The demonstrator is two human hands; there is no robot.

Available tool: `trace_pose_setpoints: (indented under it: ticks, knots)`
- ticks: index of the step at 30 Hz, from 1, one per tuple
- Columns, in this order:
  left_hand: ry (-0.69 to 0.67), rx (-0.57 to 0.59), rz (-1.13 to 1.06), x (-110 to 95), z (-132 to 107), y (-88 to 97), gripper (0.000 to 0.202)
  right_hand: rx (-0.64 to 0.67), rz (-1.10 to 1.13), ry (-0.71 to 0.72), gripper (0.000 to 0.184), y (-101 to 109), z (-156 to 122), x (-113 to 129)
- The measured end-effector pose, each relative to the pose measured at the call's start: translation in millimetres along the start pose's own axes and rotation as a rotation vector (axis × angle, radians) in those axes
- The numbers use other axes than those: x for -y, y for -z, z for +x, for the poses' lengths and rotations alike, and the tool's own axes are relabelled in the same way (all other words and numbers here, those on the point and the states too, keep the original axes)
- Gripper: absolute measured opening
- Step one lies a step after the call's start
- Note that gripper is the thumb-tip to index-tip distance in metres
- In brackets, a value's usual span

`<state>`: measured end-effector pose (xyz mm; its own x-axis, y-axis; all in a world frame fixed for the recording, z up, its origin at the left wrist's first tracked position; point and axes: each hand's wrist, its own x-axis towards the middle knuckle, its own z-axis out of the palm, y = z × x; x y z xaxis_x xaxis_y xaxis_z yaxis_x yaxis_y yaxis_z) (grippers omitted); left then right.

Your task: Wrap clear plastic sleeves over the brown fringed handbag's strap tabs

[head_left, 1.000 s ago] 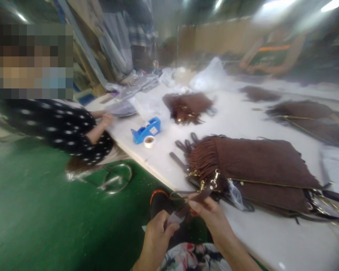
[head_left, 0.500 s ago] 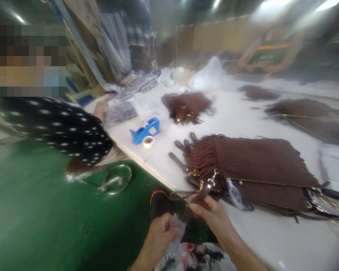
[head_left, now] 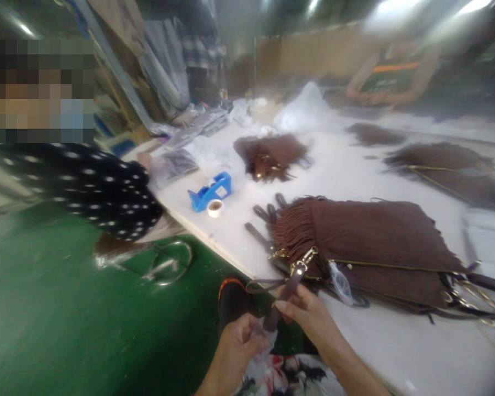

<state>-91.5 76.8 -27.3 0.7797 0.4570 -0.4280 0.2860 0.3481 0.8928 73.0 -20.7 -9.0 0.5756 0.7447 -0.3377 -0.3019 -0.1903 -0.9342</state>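
Note:
My right hand [head_left: 307, 311] is closed on a dark brown strap [head_left: 293, 283], which ends in a gold clasp [head_left: 308, 257] beside the fringed bag. My left hand [head_left: 244, 341] pinches a clear plastic sleeve [head_left: 268, 342] around the lower end of this strap, just above my lap. On the near side of the table lie stacked brown fringed bags [head_left: 375, 231], with gold zips and hardware. A small piece of clear plastic [head_left: 340, 283] hangs at their front edge.
A blue tape dispenser [head_left: 210, 192] and a tape roll [head_left: 215, 208] sit near the edge of the white table [head_left: 231, 242]. More brown bags [head_left: 272, 154] lie farther back. A co-worker in a dotted sleeve [head_left: 107, 187] is at left; another person is across the table.
My left hand has shifted slightly right with the plastic, covering more of the strap's end. The clasp has tilted a little. The co-worker's hand at left has drawn back slightly.

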Motion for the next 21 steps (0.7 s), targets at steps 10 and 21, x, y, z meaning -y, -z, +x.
trace_pose_setpoints:
  ticks: [10, 21]
  knots:
    - [-0.006, -0.025, -0.175, 13, 2, -8.6, 0.031, 0.015, 0.023, 0.006, 0.029, 3, 0, -2]
    - [0.022, -0.082, -0.141, 13, 10, -28.5, 0.043, 0.054, 0.051, 0.032, 0.023, 13, 3, -12]
